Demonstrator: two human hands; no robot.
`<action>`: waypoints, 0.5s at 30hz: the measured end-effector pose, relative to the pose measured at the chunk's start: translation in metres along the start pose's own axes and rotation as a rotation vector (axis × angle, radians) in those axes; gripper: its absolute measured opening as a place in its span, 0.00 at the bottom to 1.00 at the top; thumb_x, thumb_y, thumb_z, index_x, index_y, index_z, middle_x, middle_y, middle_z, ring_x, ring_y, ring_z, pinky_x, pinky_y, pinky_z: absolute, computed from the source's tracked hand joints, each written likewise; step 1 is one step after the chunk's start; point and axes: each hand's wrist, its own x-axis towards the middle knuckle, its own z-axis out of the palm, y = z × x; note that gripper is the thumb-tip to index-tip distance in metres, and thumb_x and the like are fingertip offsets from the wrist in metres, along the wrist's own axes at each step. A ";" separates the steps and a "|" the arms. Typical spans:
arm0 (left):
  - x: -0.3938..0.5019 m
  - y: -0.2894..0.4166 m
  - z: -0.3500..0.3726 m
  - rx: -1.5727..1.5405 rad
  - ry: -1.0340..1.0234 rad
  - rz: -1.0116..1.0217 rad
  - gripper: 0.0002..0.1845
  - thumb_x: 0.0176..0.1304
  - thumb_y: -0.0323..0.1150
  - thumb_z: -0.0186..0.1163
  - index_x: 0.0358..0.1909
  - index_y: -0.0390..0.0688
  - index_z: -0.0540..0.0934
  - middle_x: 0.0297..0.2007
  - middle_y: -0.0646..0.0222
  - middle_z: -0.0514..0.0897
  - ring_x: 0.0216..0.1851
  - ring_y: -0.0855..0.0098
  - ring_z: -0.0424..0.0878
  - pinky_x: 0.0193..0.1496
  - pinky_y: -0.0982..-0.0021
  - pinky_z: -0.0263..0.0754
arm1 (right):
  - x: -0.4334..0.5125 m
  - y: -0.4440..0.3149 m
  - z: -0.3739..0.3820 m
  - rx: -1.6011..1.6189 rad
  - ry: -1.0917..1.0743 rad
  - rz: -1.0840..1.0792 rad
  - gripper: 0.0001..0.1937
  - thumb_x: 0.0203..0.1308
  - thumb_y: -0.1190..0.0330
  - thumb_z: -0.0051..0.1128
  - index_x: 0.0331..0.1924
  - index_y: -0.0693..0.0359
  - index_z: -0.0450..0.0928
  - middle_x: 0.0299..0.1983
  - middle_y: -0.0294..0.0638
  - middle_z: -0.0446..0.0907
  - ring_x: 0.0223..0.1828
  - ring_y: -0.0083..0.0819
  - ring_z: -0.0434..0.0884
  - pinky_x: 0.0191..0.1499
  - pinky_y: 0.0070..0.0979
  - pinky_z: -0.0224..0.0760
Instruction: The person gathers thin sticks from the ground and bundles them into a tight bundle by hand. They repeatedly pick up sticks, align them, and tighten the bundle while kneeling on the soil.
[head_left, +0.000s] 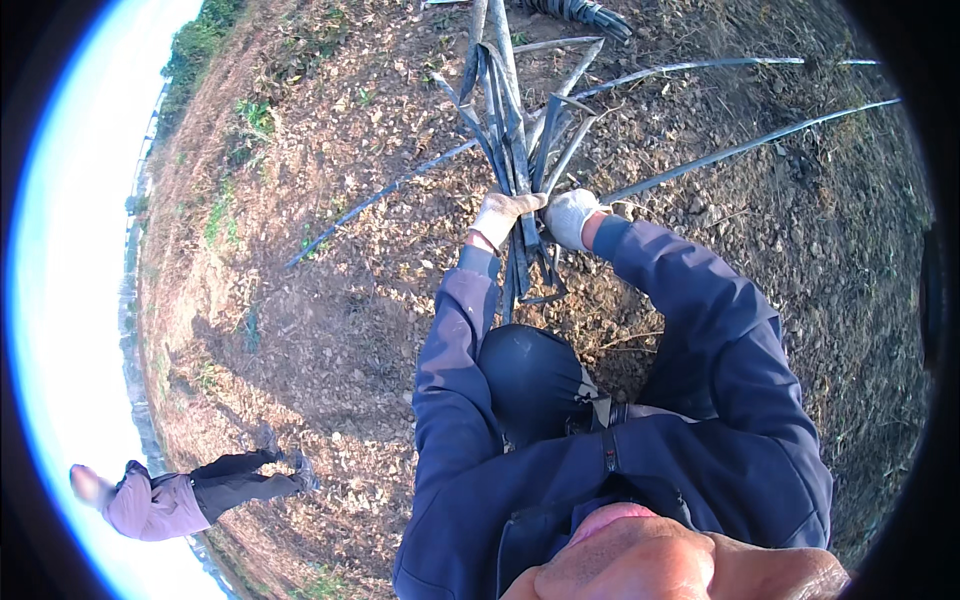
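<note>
A loose bundle of flat, dark grey plastic strips, like drip irrigation tape (517, 142), stands folded in front of my knee. My left hand (504, 214), in a pale work glove, is closed around the middle of the bundle, with the thumb across its front. My right hand (571, 217), gloved too, is against the bundle's right side; its fingers are partly hidden and seem to grip a strip. Folded ends hang below both hands. One long strip (750, 142) runs from near my right hand out to the right.
Dry soil with leaf litter (360, 300) surrounds me. Another strip (382, 195) stretches to the lower left, and one more (675, 67) to the right. A tied dark bundle (581, 13) lies at the top. A person (172, 499) stands at the lower left.
</note>
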 end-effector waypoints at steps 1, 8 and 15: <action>-0.001 -0.002 -0.004 -0.041 0.005 -0.004 0.16 0.57 0.35 0.80 0.44 0.35 0.92 0.41 0.65 0.93 0.42 0.73 0.89 0.53 0.70 0.81 | -0.001 0.002 -0.002 0.043 0.022 0.010 0.24 0.67 0.46 0.61 0.54 0.56 0.86 0.44 0.46 0.90 0.47 0.46 0.90 0.50 0.42 0.83; -0.013 0.000 -0.016 -0.330 0.017 -0.034 0.19 0.58 0.33 0.79 0.48 0.35 0.88 0.43 0.63 0.92 0.42 0.70 0.90 0.49 0.68 0.84 | -0.003 0.048 -0.022 0.400 0.002 -0.120 0.45 0.47 0.45 0.79 0.69 0.58 0.78 0.51 0.58 0.88 0.54 0.53 0.88 0.59 0.42 0.79; -0.031 0.029 -0.004 0.399 0.271 -0.029 0.46 0.32 0.51 0.88 0.51 0.28 0.84 0.41 0.52 0.90 0.43 0.60 0.88 0.48 0.63 0.81 | 0.013 0.130 -0.058 0.739 0.439 -0.285 0.24 0.60 0.73 0.66 0.62 0.67 0.80 0.46 0.53 0.90 0.48 0.41 0.90 0.50 0.36 0.81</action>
